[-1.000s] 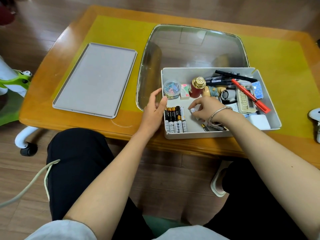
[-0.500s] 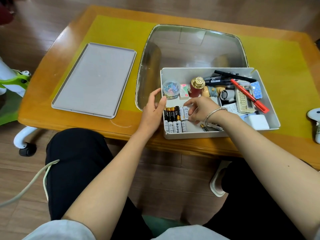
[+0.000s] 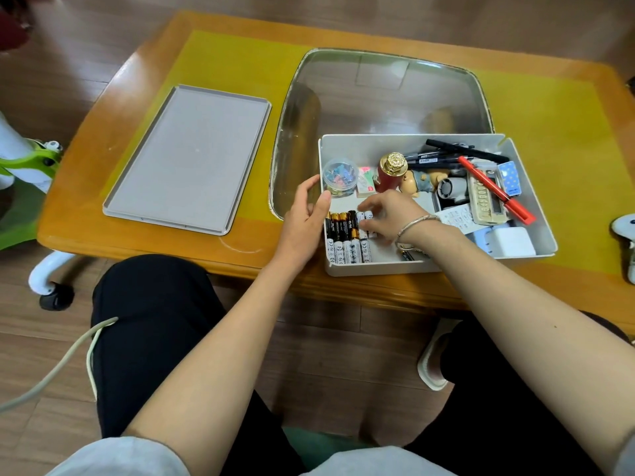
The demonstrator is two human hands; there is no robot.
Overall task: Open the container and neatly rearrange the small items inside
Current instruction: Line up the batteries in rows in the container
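Note:
The open white container [image 3: 360,146] sits on the table's near edge, right of centre. My left hand [image 3: 304,218] grips its left wall, thumb inside. Two rows of batteries [image 3: 343,235] lie side by side in the near-left corner. My right hand [image 3: 391,214] is inside the box, its fingertips pinching a white battery [image 3: 365,218] at the right end of the far row. Behind them stand a clip jar [image 3: 338,176], an eraser [image 3: 364,182] and a red bottle with a gold cap [image 3: 390,170]. The grey lid [image 3: 185,159] lies flat to the left.
The box's right half holds black pens [image 3: 457,152], a red pen [image 3: 494,190], a calculator [image 3: 484,201], a figurine [image 3: 421,182] and a white block [image 3: 508,242]. A glass inset [image 3: 378,91] lies behind the box. A chair wheel [image 3: 55,297] stands at the left.
My right hand has carried a white battery leftward and set it against the end of the far row. My left hand has kept its hold on the box wall.

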